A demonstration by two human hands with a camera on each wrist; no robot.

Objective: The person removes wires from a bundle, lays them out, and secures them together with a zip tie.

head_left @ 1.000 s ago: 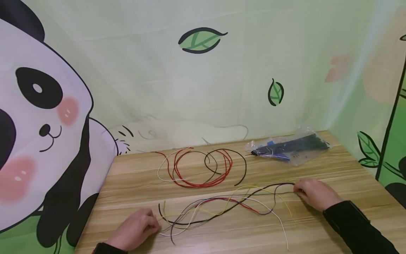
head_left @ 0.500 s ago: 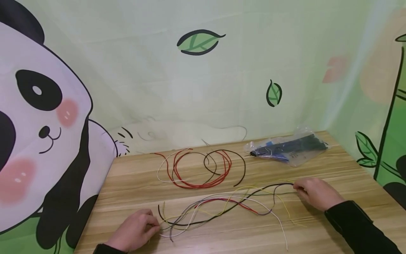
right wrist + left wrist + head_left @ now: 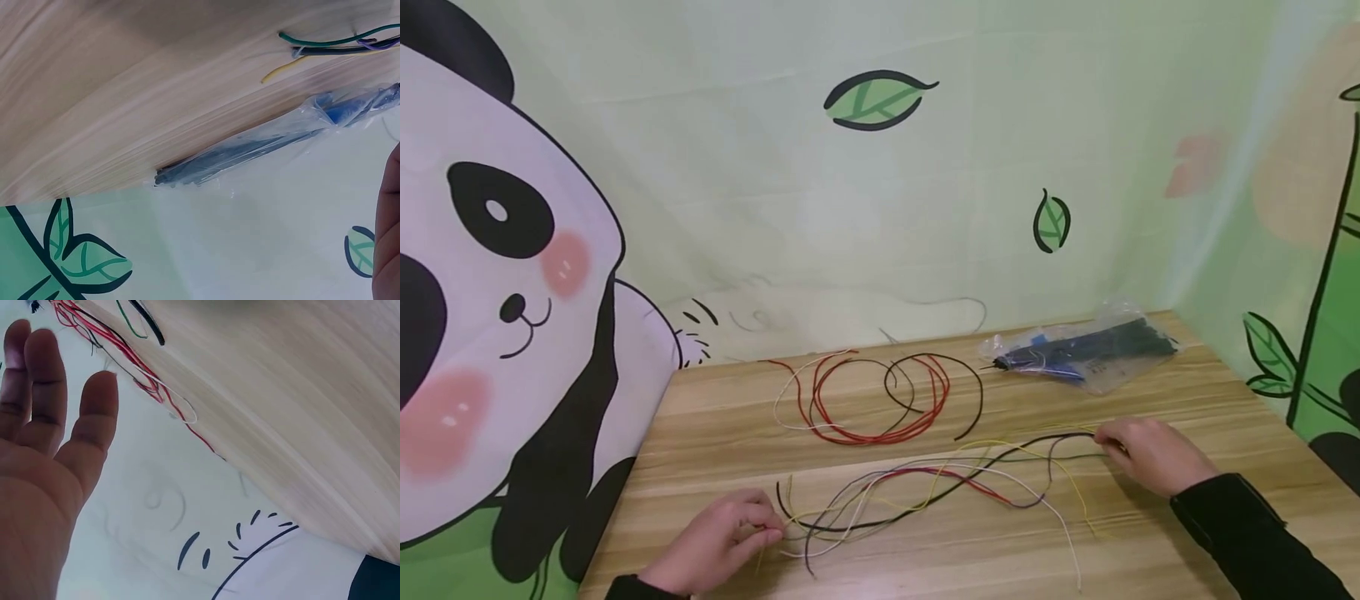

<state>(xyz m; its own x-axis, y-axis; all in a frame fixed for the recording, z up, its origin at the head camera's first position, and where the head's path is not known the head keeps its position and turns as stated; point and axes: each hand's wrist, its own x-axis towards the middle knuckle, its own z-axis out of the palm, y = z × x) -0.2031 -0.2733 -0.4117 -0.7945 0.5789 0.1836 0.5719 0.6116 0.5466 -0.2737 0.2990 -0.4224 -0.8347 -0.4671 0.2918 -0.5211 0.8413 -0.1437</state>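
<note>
My left hand (image 3: 711, 537) pinches a yellow wire (image 3: 805, 514); my right hand (image 3: 1157, 458) is clamped on a black wire (image 3: 942, 496) (coiled red wires (image 3: 880, 439) and a plastic bag (image 3: 1090, 346) lie behind).

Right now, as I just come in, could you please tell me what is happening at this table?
A person is handling loose wires of several colours, laid across the table. The left hand appears to pinch a strand at one end, the right hand at the other. Behind them lie mostly red coiled wires and a clear plastic bag, both untouched.
</note>
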